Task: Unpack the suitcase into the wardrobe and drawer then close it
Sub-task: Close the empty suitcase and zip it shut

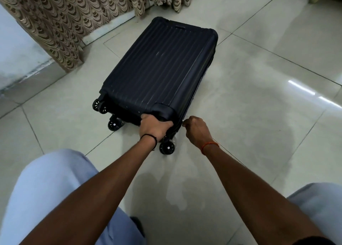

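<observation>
Nearest to me I see two knees in pale blue trousers (50, 193), one low at the left and one cut off at the right edge, with both bare forearms reaching out between them. A dark scrap of something sits by the left knee at the bottom edge; I cannot make out what it is. The left hand (154, 127), with a black band at the wrist, curls its fingers round the near right corner of the suitcase (157, 68). Just to its right the right hand (196, 130), an orange thread at the wrist, pinches a small metal zip pull (183, 121) against the case's side seam. The suitcase is dark blue, ribbed, lying flat and shut on the grey tiled floor (259, 115), wheels (167, 148) toward me. I count four wheels, the near right one partly hidden under the left wrist. Beyond the case, patterned beige curtains (61, 22) hang to the floor at the far left, covering most of a pale wall. A pale shape at the far right corner is cut off.
</observation>
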